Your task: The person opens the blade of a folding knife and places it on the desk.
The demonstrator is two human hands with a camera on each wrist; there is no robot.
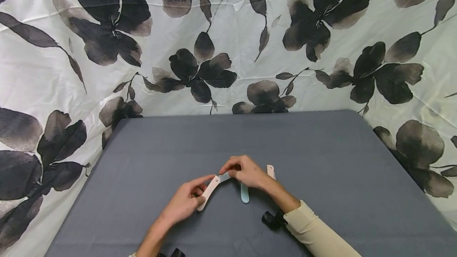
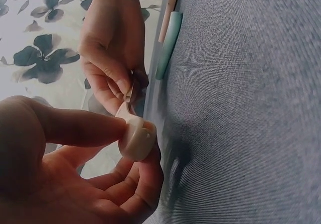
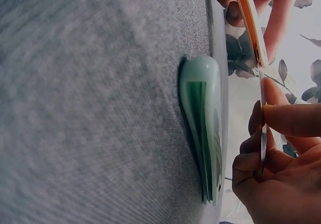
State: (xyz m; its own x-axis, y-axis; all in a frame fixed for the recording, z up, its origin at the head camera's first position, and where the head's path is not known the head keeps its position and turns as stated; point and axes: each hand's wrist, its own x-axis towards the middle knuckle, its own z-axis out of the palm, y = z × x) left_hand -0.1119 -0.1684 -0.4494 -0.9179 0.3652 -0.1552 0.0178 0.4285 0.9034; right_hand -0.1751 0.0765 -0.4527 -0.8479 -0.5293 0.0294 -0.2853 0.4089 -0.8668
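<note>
My left hand (image 1: 185, 199) grips the pale pink handle of a folding knife (image 1: 209, 194), its thumb and fingers along the two sides. A rivet shows at the pivot end. The thin metal blade (image 3: 264, 146) is swung out of the handle at an angle. My right hand (image 1: 250, 173) pinches that blade between thumb and fingers, which hide part of it in the head view. Both hands hold the knife above the cloth. Just under the right hand lies a folded knife with a pale blue-green handle (image 1: 244, 195); its slot faces the right wrist camera.
Behind the right wrist lies another pale pink handle (image 1: 270, 171), partly covered by the forearm. Grey cloth covers the table (image 1: 171, 142). A white curtain with dark flowers (image 1: 250, 70) hangs behind. A black wrist camera (image 1: 272, 220) sits under the right sleeve.
</note>
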